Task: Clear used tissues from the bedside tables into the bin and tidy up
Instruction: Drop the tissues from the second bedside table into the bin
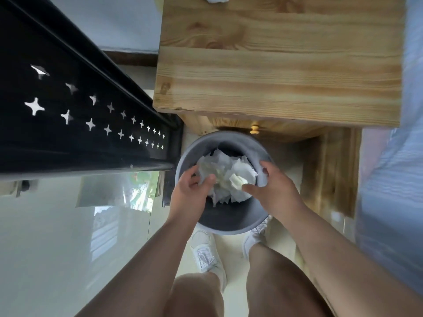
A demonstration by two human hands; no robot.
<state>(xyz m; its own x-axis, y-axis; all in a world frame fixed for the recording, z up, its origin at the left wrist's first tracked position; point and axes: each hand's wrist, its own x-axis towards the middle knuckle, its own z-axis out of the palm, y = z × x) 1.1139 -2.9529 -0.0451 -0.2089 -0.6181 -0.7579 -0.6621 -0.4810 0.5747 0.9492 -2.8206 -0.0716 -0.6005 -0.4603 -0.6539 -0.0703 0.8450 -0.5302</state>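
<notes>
Two hands (190, 191) (272, 191) over one bin (229, 221), crumpled tissues (225, 177) inside.

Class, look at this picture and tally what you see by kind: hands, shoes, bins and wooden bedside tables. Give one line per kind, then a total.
Hands: 2 (left hand, right hand)
Shoes: 2 (left shoe, right shoe)
Bins: 1 (grey bin)
Wooden bedside tables: 1 (table)
Total: 6

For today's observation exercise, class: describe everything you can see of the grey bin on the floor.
The round grey bin stands upright on the pale glossy floor, in front of the light pine bedside table and beside a black star-perforated panel. It looks like matte plastic, open-topped, with no lid in sight. Crumpled white tissues fill it. The left hand and right hand reach into it, pressing on the tissues.
</notes>
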